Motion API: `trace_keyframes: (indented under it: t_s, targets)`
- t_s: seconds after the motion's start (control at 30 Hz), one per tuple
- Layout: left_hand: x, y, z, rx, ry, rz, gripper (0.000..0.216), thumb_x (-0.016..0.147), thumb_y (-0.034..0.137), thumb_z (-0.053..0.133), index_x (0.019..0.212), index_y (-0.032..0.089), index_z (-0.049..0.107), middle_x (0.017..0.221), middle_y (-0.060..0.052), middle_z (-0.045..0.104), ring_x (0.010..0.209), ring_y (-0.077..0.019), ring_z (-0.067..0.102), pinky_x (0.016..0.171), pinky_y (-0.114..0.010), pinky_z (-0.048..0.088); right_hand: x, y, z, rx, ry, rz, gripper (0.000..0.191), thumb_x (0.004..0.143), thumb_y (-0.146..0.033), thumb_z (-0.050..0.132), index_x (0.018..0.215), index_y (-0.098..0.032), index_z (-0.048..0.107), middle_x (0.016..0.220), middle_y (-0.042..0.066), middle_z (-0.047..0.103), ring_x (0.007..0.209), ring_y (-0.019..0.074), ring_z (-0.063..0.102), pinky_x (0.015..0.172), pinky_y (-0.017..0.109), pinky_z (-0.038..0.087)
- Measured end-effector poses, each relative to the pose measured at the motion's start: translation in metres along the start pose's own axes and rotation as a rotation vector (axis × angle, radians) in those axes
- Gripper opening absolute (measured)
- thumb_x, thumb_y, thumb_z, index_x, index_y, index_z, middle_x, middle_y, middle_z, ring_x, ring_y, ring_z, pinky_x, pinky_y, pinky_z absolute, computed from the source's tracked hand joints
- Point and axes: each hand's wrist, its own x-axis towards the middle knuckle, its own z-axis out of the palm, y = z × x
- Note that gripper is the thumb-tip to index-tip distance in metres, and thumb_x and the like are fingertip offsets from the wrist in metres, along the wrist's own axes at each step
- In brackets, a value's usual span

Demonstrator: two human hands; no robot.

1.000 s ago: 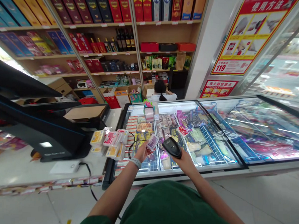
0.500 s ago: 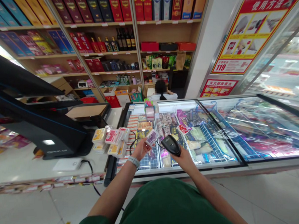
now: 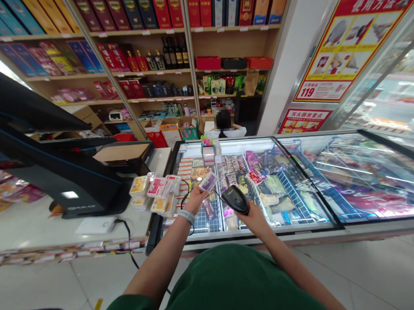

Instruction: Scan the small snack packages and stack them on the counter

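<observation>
My left hand [image 3: 195, 200], with a pale watch on its wrist, grips a small clear package with a purple and white label [image 3: 209, 181] above the freezer's glass top. A black barcode scanner [image 3: 235, 199] sits in my right hand [image 3: 251, 216], its head angled up and left towards the package. The fingers under the scanner are mostly hidden. Left of my left hand, several clear packs with yellow and pink labels [image 3: 156, 187] lie stacked at the counter's end. A black cable [image 3: 184, 198] loops between the stack and my left hand.
A chest freezer [image 3: 266, 233] full of bagged goods stretches to the right. On the counter [image 3: 20, 236] at left stand a black checkout terminal [image 3: 91, 193] and a white box [image 3: 95, 225]. A person [image 3: 226, 126] is beyond the freezer, before shelves of boxes and bottles.
My left hand has raised the package slightly, and its label is tilted a little differently. The scanner stays nearly in place. A dark strap now shows at the lower left.
</observation>
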Motion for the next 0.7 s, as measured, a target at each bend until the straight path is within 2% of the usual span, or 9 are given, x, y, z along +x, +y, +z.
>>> trace_keyframes:
  t_s: [0.23, 0.5, 0.7]
  targets:
    - [0.016, 0.007, -0.006, 0.063, 0.094, 0.120, 0.043, 0.065, 0.017, 0.065, 0.107, 0.015, 0.059, 0.103, -0.008, 0.069, 0.097, -0.0202, 0.063, 0.086, -0.031, 0.048, 0.004, -0.009, 0.001, 0.019, -0.021, -0.022, 0.038, 0.073, -0.025, 0.064, 0.110, -0.016, 0.063, 0.097, 0.008, 0.073, 0.091, 0.0266, 0.067, 0.081, 0.037, 0.051]
    - [0.021, 0.017, -0.005, 0.152, 0.156, 0.110, 0.034, 0.065, 0.015, 0.062, 0.100, 0.015, 0.061, 0.094, -0.007, 0.070, 0.090, -0.0203, 0.064, 0.081, -0.029, 0.049, 0.009, -0.016, 0.004, 0.014, -0.022, -0.042, 0.037, 0.072, -0.023, 0.064, 0.109, -0.018, 0.062, 0.098, 0.007, 0.073, 0.093, 0.0268, 0.068, 0.080, 0.036, 0.051]
    - [0.026, 0.021, -0.001, 0.164, 0.145, 0.131, 0.035, 0.066, 0.014, 0.061, 0.101, 0.015, 0.063, 0.095, -0.007, 0.070, 0.092, -0.0203, 0.063, 0.081, -0.028, 0.048, 0.012, -0.018, 0.006, 0.046, -0.030, -0.083, 0.035, 0.072, -0.022, 0.063, 0.107, -0.020, 0.062, 0.098, 0.006, 0.073, 0.091, 0.0253, 0.068, 0.080, 0.034, 0.052]
